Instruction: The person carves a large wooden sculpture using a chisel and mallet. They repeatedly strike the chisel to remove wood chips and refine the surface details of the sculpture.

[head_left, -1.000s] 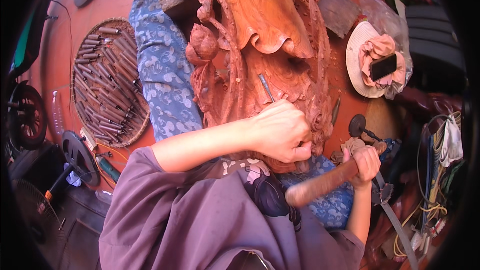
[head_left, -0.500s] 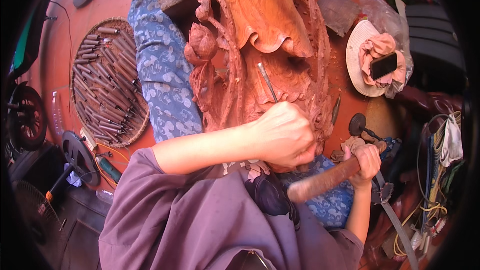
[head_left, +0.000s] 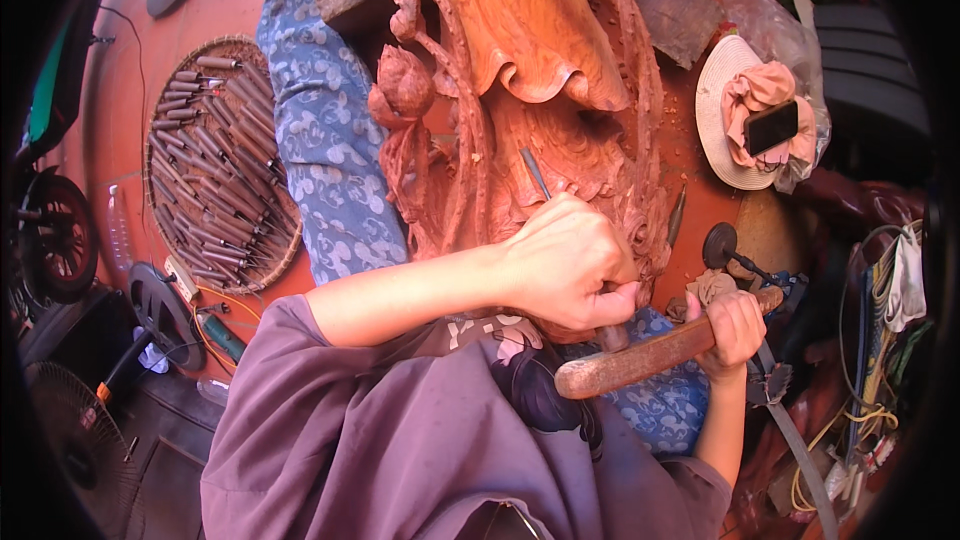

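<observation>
A large reddish wood carving (head_left: 530, 70) with leaf and bud shapes lies across my lap and legs. My left hand (head_left: 565, 260) is closed around a chisel (head_left: 536, 174); its metal blade points up into the carving's lower part. My right hand (head_left: 735, 330) grips a worn wooden mallet (head_left: 650, 360), whose head lies just under my left hand, near the chisel's hidden handle end. My legs in blue patterned trousers (head_left: 325, 140) stretch out beside the carving.
A round woven tray (head_left: 220, 165) holding several chisels lies on the left. On the right are a straw hat (head_left: 725, 115) with a pink cloth and a dark phone (head_left: 772, 127). A fan (head_left: 60, 410) and cables sit at the lower left, with more tools at the right.
The chisel blade has shifted slightly up the carving with my left hand. The mallet stays low by my left hand, its head a little nearer the chisel end.
</observation>
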The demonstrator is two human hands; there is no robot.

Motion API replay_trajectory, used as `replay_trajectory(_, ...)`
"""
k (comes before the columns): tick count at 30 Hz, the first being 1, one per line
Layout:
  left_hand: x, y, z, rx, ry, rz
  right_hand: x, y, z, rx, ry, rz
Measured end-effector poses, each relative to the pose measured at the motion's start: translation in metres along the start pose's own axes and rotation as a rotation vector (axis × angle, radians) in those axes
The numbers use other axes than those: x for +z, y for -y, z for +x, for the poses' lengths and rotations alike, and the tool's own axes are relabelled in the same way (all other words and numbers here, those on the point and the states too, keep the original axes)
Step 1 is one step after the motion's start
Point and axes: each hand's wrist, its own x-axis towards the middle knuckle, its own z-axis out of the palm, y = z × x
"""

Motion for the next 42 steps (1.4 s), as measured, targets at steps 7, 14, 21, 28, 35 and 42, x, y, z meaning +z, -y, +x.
replay_trajectory(7, -0.004, 0.003, -0.003, 0.017, 0.039, 0.022, 0.004, -0.004, -0.007, 0.02, -0.043, -0.013)
replay_trajectory(14, -0.005, 0.004, -0.003, 0.005, 0.093, 0.053, 0.004, -0.007, -0.008, 0.068, -0.002, -0.049)
replay_trajectory(21, -0.006, 0.006, -0.001, -0.008, 0.138, 0.088, 0.004, -0.009, -0.003, 0.048, 0.001, -0.073)
replay_trajectory(28, -0.005, 0.007, 0.0, -0.02, 0.172, 0.12, 0.005, -0.013, -0.002, -0.013, -0.03, -0.047)
replay_trajectory(35, -0.004, 0.008, 0.001, -0.047, 0.209, 0.169, 0.005, -0.011, -0.007, 0.033, -0.031, -0.075)
replay_trajectory(42, -0.003, 0.009, 0.004, -0.084, 0.252, 0.237, 0.004, -0.01, -0.007, 0.01, -0.039, -0.025)
